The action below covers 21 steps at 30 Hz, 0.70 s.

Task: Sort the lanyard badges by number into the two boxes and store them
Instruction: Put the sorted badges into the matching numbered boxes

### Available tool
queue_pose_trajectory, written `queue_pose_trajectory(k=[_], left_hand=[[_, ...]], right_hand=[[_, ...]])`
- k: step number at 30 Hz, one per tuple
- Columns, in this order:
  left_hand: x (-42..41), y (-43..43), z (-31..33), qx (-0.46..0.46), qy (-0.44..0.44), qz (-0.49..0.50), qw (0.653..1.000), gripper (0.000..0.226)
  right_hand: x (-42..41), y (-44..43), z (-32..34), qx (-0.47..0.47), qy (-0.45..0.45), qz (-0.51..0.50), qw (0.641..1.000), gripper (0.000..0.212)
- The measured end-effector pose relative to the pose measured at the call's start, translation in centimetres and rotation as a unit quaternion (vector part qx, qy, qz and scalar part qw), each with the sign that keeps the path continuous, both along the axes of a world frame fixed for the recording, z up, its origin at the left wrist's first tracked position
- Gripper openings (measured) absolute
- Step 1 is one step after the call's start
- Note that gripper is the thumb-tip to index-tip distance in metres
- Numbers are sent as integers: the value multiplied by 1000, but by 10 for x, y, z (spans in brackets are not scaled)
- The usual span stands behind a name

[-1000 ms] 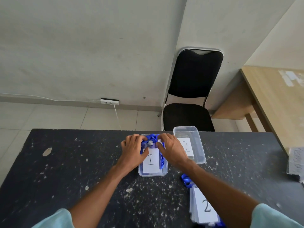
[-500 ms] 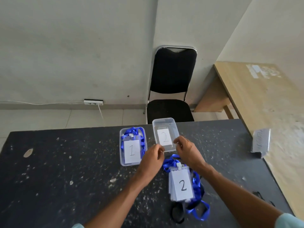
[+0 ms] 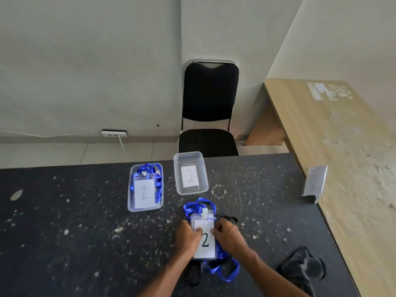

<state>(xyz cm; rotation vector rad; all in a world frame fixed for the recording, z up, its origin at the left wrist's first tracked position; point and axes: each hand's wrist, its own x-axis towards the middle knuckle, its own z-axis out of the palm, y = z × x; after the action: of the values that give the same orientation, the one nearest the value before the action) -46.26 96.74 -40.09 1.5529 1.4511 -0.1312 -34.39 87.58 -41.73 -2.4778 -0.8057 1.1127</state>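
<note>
Presently, on my feed, both hands are at the stack of badges (image 3: 205, 243), which sits in the near middle of the table (image 3: 75, 243), just in front of box 2 (image 3: 188, 159).

- Left hand (image 3: 187, 235): curled against the stack's left edge, thumb laid on the top card.
- Right hand (image 3: 230, 234): curled against the right edge, thumb likewise on the card.
- Together they pinch the stack from both sides. Motion blur is heavy here, so I cannot tell whether the stack is lifted or resting on the table.
- Top card reads 2. A white clip shows at its far end.
- Blue lanyards (image 3: 190, 207) bunch beyond the stack and loop out beneath it toward me. A black strap lies among them.

Boxes, both clear plastic, stand side by side at the far edge and apart from each other:
- Box 1 (image 3: 129, 189), on the left, holds a badge marked 1 with blue lanyard coiled round it.
- Box 2, on the right, shows a sheet marked 2 on its floor.

Surroundings:
- A dark cloth (image 3: 300, 271) lies on the table to my right.
- A grey placard (image 3: 315, 182) stands at the right edge, where a wooden desk (image 3: 342, 136) adjoins.
- A black chair (image 3: 211, 97) stands beyond the table against the wall.
</note>
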Motion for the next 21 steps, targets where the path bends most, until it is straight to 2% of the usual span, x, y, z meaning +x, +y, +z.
queue_pose_trajectory(k=[9,12,16,19,21], left_hand=[[1,-5,3,-53,-27,-6,998,24],[-1,-6,6,-61,-49,10,997,16],[-7,-2,13,-68,-121,49,989,15],[-10,6,21,-69,-172,24,982,21],[-8,14,32,-74,-204,6,976,21]], right_hand=[[2,-4,-7,32,35,-27,999,17],[5,-5,-7,35,43,-15,998,21],[13,-8,10,123,32,-45,991,30],[24,-2,31,182,34,-82,979,37],[31,6,47,206,75,-82,972,34]])
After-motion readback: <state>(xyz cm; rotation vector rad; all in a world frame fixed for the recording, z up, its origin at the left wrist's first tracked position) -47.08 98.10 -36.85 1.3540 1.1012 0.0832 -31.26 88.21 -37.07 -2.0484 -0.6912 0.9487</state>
